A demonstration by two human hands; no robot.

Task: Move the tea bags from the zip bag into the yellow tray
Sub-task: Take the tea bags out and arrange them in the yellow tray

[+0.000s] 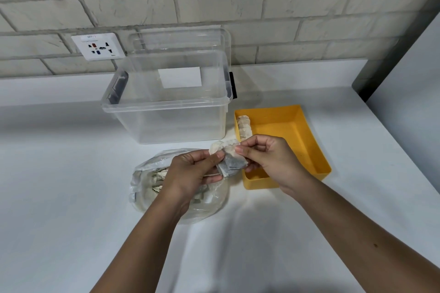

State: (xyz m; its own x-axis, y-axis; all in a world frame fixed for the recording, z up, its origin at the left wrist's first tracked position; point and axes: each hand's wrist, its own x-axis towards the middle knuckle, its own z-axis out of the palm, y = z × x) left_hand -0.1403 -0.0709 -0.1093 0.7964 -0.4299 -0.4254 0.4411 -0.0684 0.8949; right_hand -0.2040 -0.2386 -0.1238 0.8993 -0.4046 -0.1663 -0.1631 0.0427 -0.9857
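The held tea bags hang just left of the yellow tray, at its near corner, their long axis slanting toward it. Both hands pinch them: the left hand from the side away from the tray, the right hand, nearer, over the tray's near end. The zip bag lies farther left.

White counter, seen from above. Resting directly on it: a clear plastic box at 12 o'clock, a yellow tray at 2 o'clock just beside the box, and a zip bag at centre, near both.
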